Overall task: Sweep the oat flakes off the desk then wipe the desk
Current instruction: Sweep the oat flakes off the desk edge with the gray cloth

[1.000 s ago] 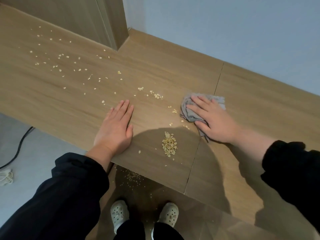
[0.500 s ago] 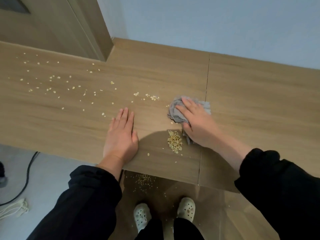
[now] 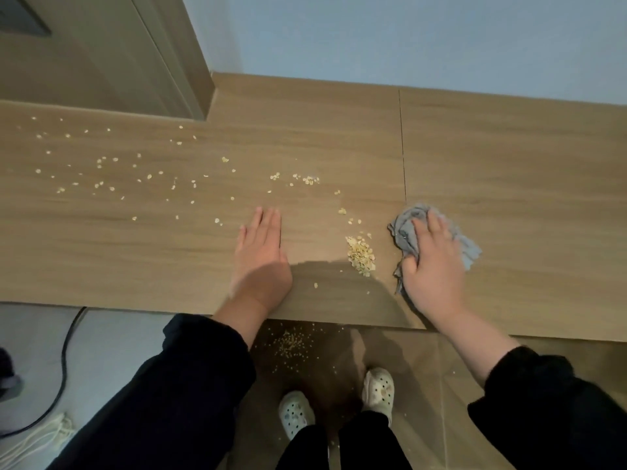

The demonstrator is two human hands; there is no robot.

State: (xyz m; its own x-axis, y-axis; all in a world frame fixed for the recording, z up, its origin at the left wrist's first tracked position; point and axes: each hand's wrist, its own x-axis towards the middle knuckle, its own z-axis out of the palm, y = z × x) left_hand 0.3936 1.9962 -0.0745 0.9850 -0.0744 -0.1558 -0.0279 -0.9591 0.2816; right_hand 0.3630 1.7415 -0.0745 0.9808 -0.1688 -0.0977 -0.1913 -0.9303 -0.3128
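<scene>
The heap of oat flakes (image 3: pixel 361 254) sits on the bench (image 3: pixel 475 147) close to its near edge. It is a pale, dry, papery little mound, loose at the rim, with single flakes strewn just beyond it. The right hand (image 3: pixel 431 266) lies just right of the heap, fingers laid over a bunched grey cloth (image 3: pixel 405 232) and thumb curled into its folds, so it holds the cloth pressed to the wood. Placed so, the cloth looks ready to serve as a pusher that drives the heap toward the edge. The left hand (image 3: pixel 261 256) rests flat to the left of the heap, fingers straight and close together, holding nothing. It seems to prop the leaning body, and perhaps to stop flakes straying leftward. Far to the left of the heap and beyond it, the scattered flakes (image 3: pixel 101 167) dot the wood thinly, each apart from the others, so by my judgement much sweeping is left and the wiping is not yet due. Below the heap, past the edge, the fallen flakes (image 3: pixel 291 342) speckle the floor (image 3: pixel 342 354) in front of a pair of pale shoes (image 3: pixel 295 413). Flakes this light would likely skid or scatter under a quick stroke.
</scene>
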